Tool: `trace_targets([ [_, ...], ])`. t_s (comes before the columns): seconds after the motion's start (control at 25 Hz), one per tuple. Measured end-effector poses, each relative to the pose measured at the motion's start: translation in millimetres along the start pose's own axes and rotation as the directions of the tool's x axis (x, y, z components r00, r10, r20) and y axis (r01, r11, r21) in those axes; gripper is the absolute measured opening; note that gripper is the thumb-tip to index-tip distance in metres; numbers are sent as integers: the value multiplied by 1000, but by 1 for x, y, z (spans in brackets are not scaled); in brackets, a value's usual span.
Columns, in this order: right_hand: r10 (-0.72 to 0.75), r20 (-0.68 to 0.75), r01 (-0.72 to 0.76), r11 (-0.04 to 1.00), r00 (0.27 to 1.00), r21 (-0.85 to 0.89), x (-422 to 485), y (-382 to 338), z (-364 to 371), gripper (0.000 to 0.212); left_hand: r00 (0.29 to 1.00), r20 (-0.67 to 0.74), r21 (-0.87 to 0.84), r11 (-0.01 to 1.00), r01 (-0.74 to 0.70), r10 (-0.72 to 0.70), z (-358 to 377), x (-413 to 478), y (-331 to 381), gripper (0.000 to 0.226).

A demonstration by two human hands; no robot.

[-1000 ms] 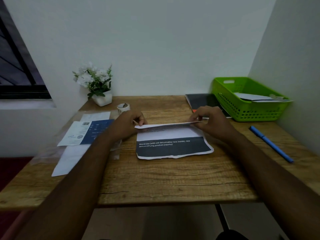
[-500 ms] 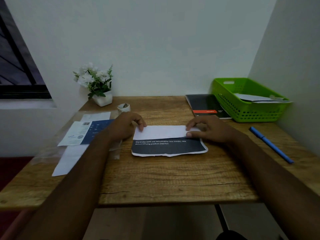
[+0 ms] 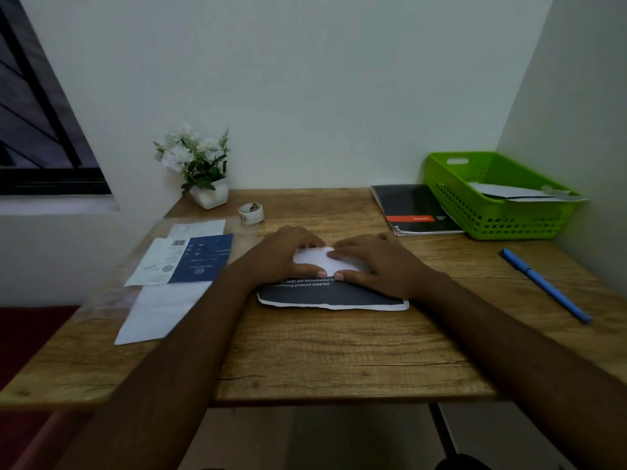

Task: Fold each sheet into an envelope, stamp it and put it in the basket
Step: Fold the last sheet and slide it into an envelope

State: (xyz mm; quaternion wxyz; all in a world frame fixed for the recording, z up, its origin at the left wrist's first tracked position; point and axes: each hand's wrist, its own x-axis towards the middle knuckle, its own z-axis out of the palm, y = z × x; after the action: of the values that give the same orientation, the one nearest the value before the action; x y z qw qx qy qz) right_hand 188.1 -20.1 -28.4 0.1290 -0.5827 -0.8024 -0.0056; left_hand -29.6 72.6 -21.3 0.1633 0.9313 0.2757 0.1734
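Observation:
A sheet of paper [image 3: 334, 296] with a dark printed band lies in the middle of the wooden desk, its far part folded over toward me so the white back shows. My left hand [image 3: 285, 256] and my right hand [image 3: 373, 262] press flat on that white flap, thumbs nearly touching at its near edge. The green basket [image 3: 488, 218] stands at the far right with folded white paper inside. A small round white stamp [image 3: 251, 213] sits behind my left hand.
More sheets [image 3: 183, 262], one blue and white, lie at the left on a clear plastic sleeve. A potted white flower [image 3: 200, 171] stands at the back left. A black notebook [image 3: 414, 208] lies beside the basket. A blue pen [image 3: 546, 284] lies at the right.
The lifted far edge of the sheet has come down onto the sheet. Both hands have slid inward from the flap's ends to its middle.

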Motion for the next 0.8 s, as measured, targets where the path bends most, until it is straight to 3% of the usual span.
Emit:
trace_targets([
  [0.48, 237, 61, -245, 950, 970, 194, -20, 43, -28, 57, 975, 37, -78, 973, 219, -217, -26, -12, -27, 58],
  [0.6, 239, 47, -244, 954, 970, 177, -24, 44, -29, 56, 973, 46, -83, 970, 228, -225, -25, -12, -24, 58],
  [0.8, 207, 151, -221, 971, 967, 86, -19, 38, -21, 79, 968, 106, -53, 971, 234, -227, -22, -8, -17, 67],
])
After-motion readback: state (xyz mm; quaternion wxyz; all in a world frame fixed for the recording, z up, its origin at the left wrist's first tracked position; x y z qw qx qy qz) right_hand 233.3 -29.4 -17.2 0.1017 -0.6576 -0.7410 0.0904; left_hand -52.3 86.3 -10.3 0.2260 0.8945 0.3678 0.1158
